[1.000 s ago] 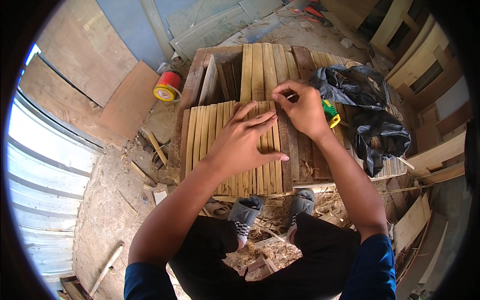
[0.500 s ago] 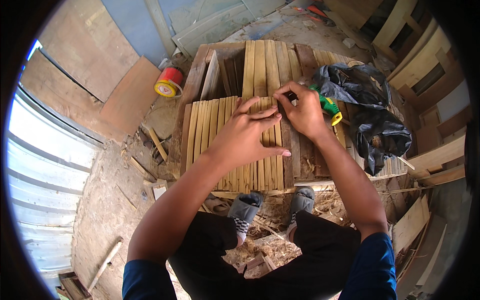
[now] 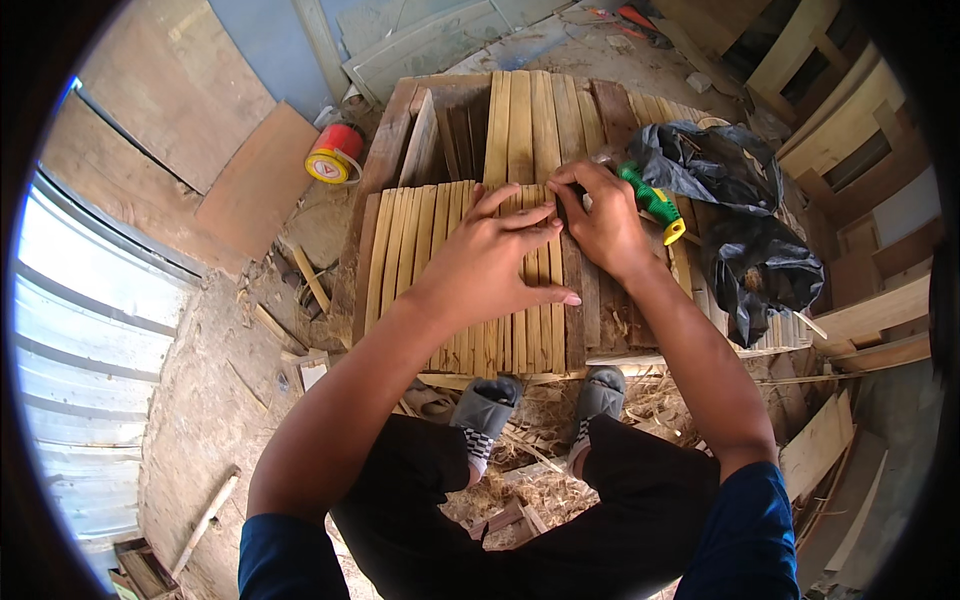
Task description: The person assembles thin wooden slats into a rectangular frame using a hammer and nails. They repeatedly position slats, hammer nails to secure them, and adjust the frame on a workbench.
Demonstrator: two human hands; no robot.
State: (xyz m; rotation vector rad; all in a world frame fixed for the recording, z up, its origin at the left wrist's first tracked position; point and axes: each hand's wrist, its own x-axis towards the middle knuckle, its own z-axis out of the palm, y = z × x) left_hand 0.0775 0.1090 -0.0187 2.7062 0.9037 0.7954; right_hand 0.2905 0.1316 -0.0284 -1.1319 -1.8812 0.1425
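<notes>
Below both hands, nearest the wearer, lie dark trousers (image 3: 420, 500), two grey slippers (image 3: 487, 403) over checkered socks (image 3: 478, 440), and wood shavings (image 3: 470, 515) scattered on the floor (image 3: 185, 440).

Left hand (image 3: 495, 245): spread, palm down over a row of narrow wooden slats (image 3: 455, 350), fingers fanned towards the far ends, thumb stretched to the right. Nothing is seen gripped in it. The slats stand side by side beneath this hand and on both sides of it, on a low wooden desk (image 3: 383, 150).

Right hand (image 3: 590, 205): thumb and forefinger meet near the far end of a dark wooden strip (image 3: 574, 335), which lies along the right side of the slats. Whether anything is pinched between the fingertips cannot be told.

Just right of the right hand lies a tool with a green and yellow handle (image 3: 655, 205). Further right, two crumpled black plastic bags (image 3: 700, 165) (image 3: 765, 275) rest on the desk.

Beyond the left hand, the desk shows an open recess (image 3: 450, 135); right of the recess, longer planks (image 3: 520, 130) lie side by side. Well apart from the left hand, to its far left, a red and yellow container (image 3: 335, 152) lies tilted near a brown board (image 3: 255, 185). Farthest beyond both hands, pale panels (image 3: 430, 45) lean near a blue wall (image 3: 255, 35).
</notes>
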